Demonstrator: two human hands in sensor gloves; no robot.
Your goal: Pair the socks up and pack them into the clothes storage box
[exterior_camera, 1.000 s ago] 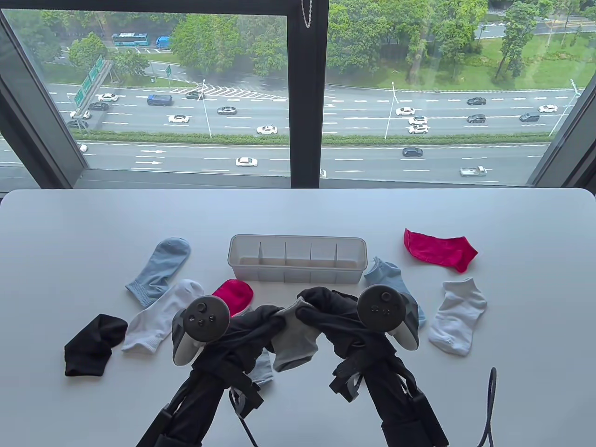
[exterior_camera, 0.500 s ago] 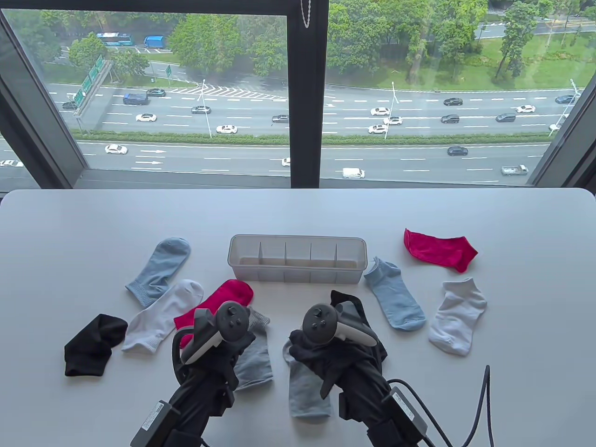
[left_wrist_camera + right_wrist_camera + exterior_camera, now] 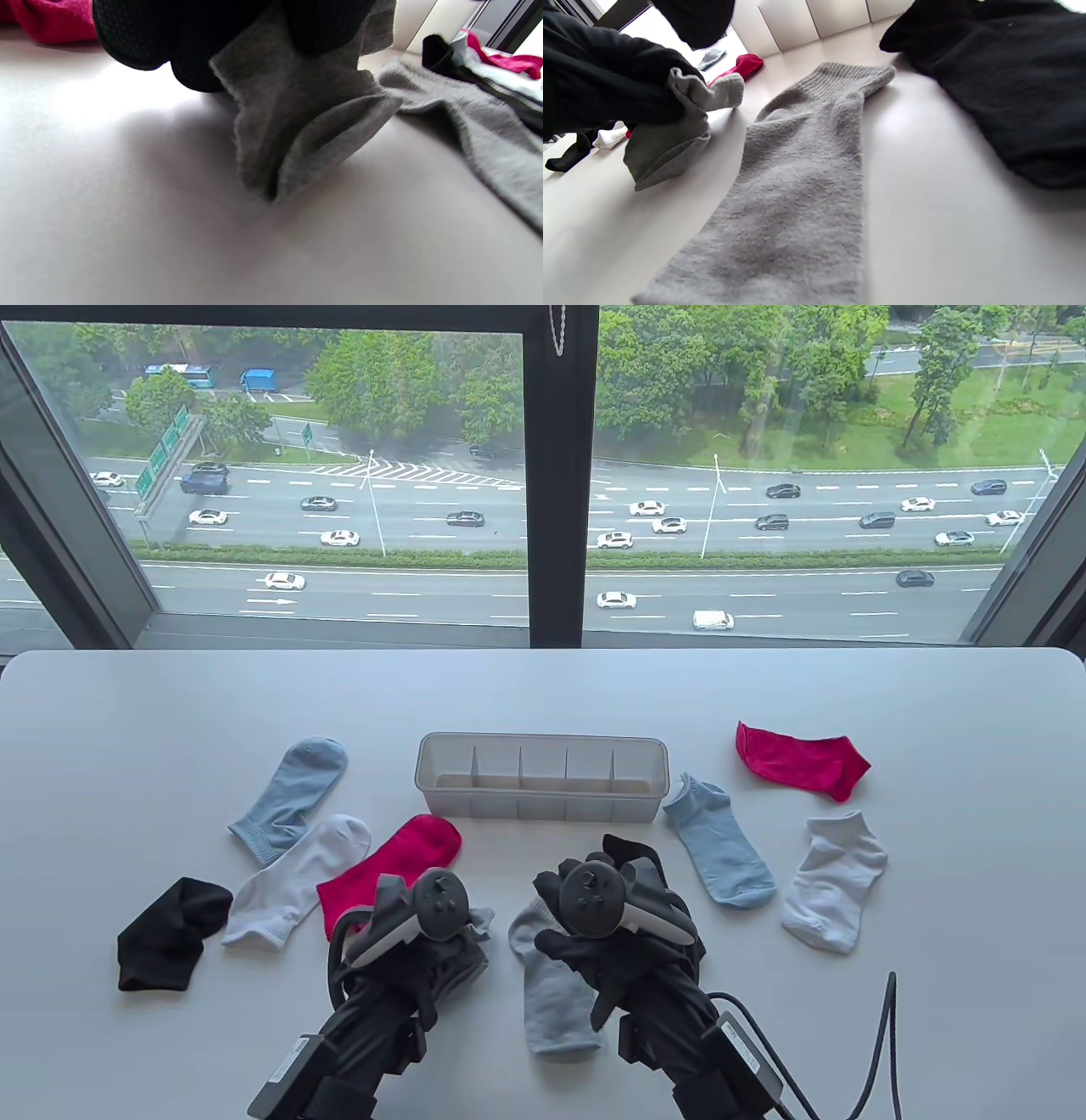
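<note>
Pinching a bunched grey sock [image 3: 297, 127] in left hand [image 3: 416, 937], wrist view only, right hand [image 3: 607, 959] grip unclear.

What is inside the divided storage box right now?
Nothing that shows: the storage box compartments look empty, with only dividers and a bare floor in the table view. The near wall hides the front strip of each compartment.

Ten socks lie out: two grey [image 3: 556, 993] [image 3: 462, 954], two red [image 3: 390, 869] [image 3: 802, 763], two light blue [image 3: 288, 797] [image 3: 721, 853], two white [image 3: 293, 882] [image 3: 831, 882], two black [image 3: 170, 933] [image 3: 649, 861]. One box [image 3: 540, 806], five compartments. Two gloved hands [image 3: 424, 950] [image 3: 611, 950].
</note>
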